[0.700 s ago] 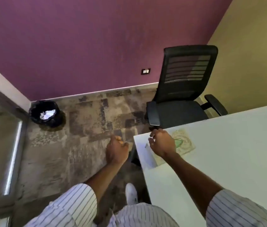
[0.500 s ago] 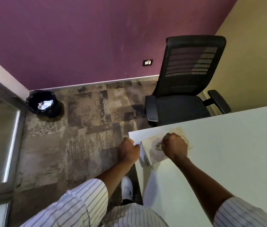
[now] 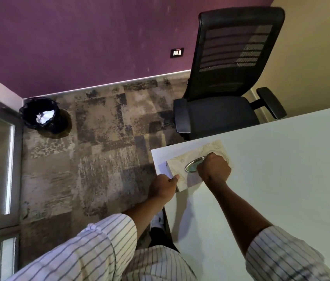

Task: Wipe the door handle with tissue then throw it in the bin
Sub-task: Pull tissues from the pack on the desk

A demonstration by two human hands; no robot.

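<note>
Head view: your right hand (image 3: 213, 169), fingers curled, dips into the tissue box (image 3: 182, 169) opening; whether it grips tissue is hidden. Your left hand (image 3: 163, 186) clasps the box's near corner on the tabletop (image 3: 281, 169). Far to your left, the bin (image 3: 38, 114).

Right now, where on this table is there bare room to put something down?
The white table is bare to the right of the tissue box and along the near side toward the right sleeve. Only the left corner is crowded: the box, the left hand bracing it, and the right hand at its opening.
</note>
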